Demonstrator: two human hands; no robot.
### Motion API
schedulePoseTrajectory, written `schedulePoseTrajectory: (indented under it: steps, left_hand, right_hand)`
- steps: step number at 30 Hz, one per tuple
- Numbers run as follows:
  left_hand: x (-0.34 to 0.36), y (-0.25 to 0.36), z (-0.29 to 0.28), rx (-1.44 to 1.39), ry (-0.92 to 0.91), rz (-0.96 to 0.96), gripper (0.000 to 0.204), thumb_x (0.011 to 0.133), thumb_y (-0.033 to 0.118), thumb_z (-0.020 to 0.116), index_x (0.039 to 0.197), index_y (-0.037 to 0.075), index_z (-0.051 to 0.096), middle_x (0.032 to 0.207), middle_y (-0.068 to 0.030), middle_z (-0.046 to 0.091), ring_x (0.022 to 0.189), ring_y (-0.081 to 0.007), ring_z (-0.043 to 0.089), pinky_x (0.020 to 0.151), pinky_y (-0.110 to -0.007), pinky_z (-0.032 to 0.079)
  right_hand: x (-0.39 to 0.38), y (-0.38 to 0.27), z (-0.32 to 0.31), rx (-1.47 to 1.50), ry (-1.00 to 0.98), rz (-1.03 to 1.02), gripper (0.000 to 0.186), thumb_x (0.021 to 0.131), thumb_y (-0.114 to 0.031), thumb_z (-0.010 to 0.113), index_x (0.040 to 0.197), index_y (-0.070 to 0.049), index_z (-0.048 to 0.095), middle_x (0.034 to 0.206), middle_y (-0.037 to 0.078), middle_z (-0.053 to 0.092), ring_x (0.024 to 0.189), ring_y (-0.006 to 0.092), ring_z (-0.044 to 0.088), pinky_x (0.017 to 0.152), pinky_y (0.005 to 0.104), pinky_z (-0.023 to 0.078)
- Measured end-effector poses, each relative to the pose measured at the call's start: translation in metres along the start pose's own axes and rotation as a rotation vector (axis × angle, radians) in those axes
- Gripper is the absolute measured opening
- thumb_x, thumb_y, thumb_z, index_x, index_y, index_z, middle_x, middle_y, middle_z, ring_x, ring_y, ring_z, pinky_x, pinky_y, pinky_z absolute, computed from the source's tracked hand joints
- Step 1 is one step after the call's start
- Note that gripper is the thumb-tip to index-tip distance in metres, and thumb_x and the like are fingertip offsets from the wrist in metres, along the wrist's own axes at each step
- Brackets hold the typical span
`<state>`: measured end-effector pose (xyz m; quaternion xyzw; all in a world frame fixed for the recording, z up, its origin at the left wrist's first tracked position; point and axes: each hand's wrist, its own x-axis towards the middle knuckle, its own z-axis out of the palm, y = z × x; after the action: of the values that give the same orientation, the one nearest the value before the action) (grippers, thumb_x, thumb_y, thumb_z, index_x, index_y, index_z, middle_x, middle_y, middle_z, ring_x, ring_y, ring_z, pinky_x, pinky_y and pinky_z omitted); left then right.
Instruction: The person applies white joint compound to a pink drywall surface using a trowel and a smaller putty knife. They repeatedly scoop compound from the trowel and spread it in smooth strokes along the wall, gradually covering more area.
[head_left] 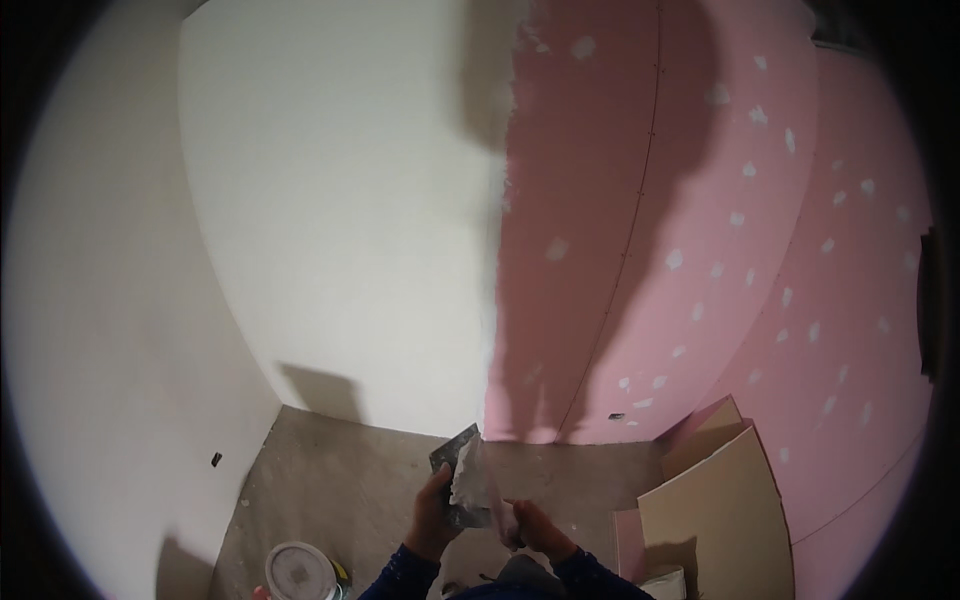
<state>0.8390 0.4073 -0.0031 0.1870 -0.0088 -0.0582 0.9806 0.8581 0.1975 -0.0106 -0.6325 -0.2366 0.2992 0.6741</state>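
Note:
My left hand (432, 505) grips a dark rectangular metal plastering tool (450, 445), with white compound (467, 480) heaped on its face. My right hand (536, 532) is closed on the handle of a putty knife (506, 512), held against the right side of the compound and partly blurred. Both tools are low in the middle of the view, in front of the wall, where white skim coat (360, 230) meets bare pink board (660, 330).
A lidded bucket (300, 572) stands on the concrete floor (340, 470) at lower left. Cut board pieces (715, 510) lean along the right wall. The side walls have small openings, one (216, 459) at left. Pale patches dot the pink boards, and shadows fall across the back wall.

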Motion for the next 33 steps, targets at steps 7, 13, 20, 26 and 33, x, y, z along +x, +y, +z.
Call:
schedulePoseTrajectory:
  steps: [7,13,20,26,33]
  left_hand:
    - [0.037,0.015,-0.003,0.047,0.051,-0.043,0.05,0.104,0.039,0.051,0.141,0.005,0.053,0.123,-0.015,0.068,0.11,-0.0314,0.068,0.099,-0.049,0.054]
    - [0.116,0.055,-0.015,1.334,0.099,0.393,0.078,0.093,0.018,0.075,0.159,0.016,0.035,0.139,-0.0143,0.059,0.113,-0.0209,0.064,0.093,-0.033,0.056]
    - [0.194,0.061,-0.042,1.501,0.218,0.571,0.076,0.089,0.0,0.071,0.156,0.01,0.037,0.122,-0.0089,0.065,0.105,-0.0202,0.066,0.084,-0.031,0.057]
    - [0.252,0.109,-0.063,1.133,0.186,0.459,0.077,0.092,-0.004,0.067,0.159,0.012,0.033,0.119,-0.0071,0.064,0.104,-0.0223,0.065,0.08,-0.032,0.058]
    - [0.297,0.248,-0.094,0.38,0.353,0.343,0.061,0.101,0.047,0.053,0.145,0.005,0.048,0.125,-0.0162,0.065,0.11,-0.0357,0.065,0.097,-0.052,0.053]
  right_hand:
    - [0.089,0.036,-0.038,0.279,0.396,0.266,0.059,0.105,-0.065,0.038,0.085,-0.013,0.058,0.062,0.002,0.055,0.046,0.0113,0.05,0.042,0.0287,0.04]
    - [0.224,0.089,-0.133,-0.11,0.247,0.177,0.053,0.104,-0.055,0.052,0.099,-0.005,0.068,0.074,0.01,0.065,0.059,0.0169,0.061,0.055,0.0343,0.049]
    - [0.343,0.072,-0.154,-0.034,-0.13,0.071,0.054,0.098,-0.045,0.066,0.135,-0.007,0.062,0.132,0.015,0.063,0.11,0.0195,0.06,0.099,0.043,0.048]
    - [0.363,0.033,-0.184,0.071,-0.14,0.21,0.049,0.098,-0.044,0.065,0.129,-0.006,0.066,0.123,0.016,0.067,0.101,0.0215,0.064,0.093,0.0449,0.052]
    - [0.434,0.043,-0.149,-0.219,-0.909,0.098,0.036,0.103,-0.035,0.06,0.118,-0.005,0.071,0.115,0.016,0.071,0.096,0.0236,0.067,0.088,0.0436,0.054]
